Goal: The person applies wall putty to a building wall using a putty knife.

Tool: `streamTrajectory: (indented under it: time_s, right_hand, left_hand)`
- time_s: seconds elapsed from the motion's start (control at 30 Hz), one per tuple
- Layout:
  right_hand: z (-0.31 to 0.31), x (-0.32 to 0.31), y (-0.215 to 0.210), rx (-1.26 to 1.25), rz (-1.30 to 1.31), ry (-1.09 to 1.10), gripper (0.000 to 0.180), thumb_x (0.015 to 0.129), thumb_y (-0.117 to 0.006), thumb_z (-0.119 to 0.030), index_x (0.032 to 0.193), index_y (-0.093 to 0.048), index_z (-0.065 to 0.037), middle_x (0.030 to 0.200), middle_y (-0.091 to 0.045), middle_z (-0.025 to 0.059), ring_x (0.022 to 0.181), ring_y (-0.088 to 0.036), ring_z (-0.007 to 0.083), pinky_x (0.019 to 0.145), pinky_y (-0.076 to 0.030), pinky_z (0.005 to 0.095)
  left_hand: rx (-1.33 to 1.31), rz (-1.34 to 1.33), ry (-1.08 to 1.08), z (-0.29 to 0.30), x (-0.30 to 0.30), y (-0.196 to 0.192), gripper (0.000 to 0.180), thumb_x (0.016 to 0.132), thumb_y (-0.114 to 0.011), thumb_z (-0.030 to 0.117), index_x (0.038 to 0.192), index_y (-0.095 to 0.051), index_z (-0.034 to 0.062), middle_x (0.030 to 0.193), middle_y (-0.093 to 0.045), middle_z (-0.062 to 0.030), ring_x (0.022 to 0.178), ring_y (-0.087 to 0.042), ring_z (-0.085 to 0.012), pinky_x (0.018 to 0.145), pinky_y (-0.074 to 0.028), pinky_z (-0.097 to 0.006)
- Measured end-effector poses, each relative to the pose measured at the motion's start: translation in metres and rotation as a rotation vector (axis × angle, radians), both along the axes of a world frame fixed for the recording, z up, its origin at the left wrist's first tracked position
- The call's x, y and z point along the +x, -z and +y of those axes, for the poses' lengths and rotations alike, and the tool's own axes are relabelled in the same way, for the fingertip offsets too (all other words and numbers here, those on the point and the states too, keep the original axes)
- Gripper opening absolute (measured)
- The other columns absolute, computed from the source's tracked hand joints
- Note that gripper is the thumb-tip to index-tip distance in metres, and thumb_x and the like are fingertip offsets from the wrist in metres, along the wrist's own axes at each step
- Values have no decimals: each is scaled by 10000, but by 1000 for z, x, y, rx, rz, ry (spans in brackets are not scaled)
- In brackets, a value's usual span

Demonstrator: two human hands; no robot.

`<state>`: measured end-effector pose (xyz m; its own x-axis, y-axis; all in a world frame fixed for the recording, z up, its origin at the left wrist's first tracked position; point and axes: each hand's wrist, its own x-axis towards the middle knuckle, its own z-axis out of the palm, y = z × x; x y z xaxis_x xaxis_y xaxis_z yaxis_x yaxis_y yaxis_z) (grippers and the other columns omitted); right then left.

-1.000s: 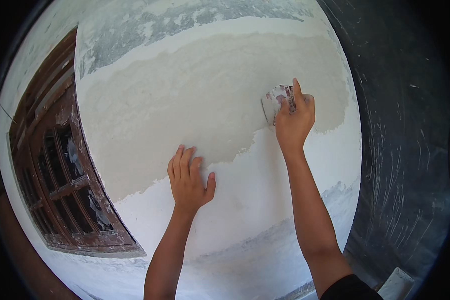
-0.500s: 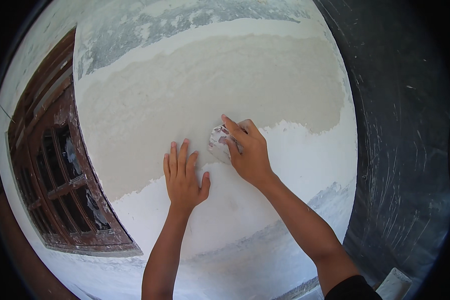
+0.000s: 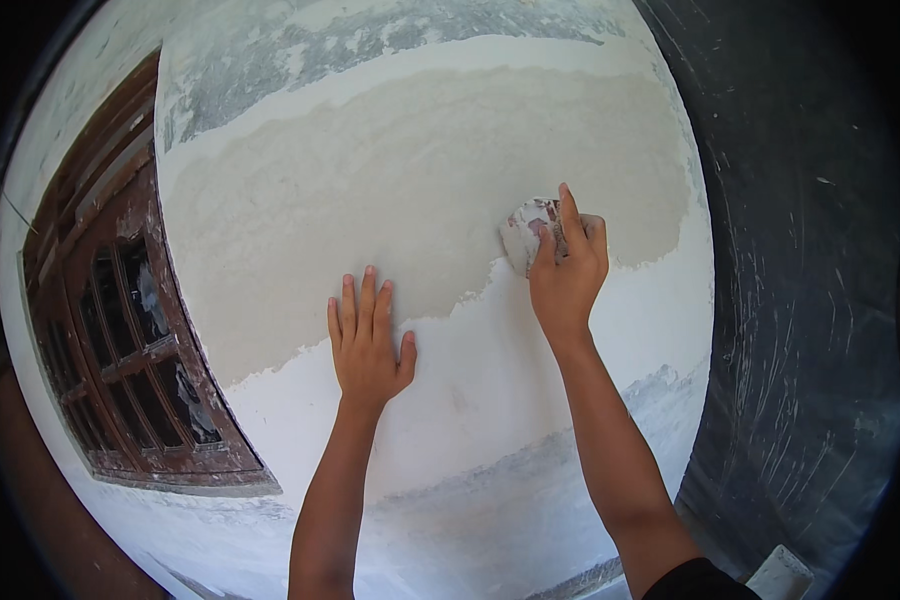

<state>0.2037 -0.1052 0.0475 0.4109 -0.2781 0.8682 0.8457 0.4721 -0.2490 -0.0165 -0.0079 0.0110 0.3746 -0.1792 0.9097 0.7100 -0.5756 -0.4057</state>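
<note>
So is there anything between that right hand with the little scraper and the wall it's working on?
Nothing visible. The right hand presses the plaster-caked scraper straight onto the wall, at the edge of the grey patch. The left hand lies flat on the wall, off to the side.

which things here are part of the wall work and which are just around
In use:
- right hand pressing a plaster-smeared scraper on the wall
- left hand flat on the wall

Just around:
- brown wooden window
- white block at the bottom right

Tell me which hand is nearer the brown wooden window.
Left. The left hand lies flat on the wall just right of the window; the right hand is farther right, holding a scraper.
</note>
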Motion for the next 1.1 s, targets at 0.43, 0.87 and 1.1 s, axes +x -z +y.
streamTrajectory:
  time_s: [0.43,0.87,1.1]
  right_hand:
    - [-25,40,22,-103,-61,-97,525,837,-612,104,1342,-580,-37,939,-535,107,830,-591,224,690,-501,321]
    - [-77,56,100,-384,4,-219,519,833,-636,86,1337,-584,-28,874,-546,117,694,-576,189,608,-477,312]
    - [-114,48,148,-470,77,-217,492,835,-642,72,1316,-601,-24,875,-547,120,703,-577,198,634,-478,317]
  left_hand:
    - [-28,-73,121,-20,41,35,511,915,-486,230,1361,-422,-11,1531,-313,-250,1443,-231,-457,1142,-162,-600]
    - [-319,-155,443,-109,132,109,509,997,-455,356,1269,-420,-73,1435,-348,-242,1398,-251,-439,1082,-228,-558]
    - [-476,-217,532,-151,134,158,450,945,-530,285,1255,-479,-36,1393,-409,-214,1360,-320,-427,1069,-262,-542]
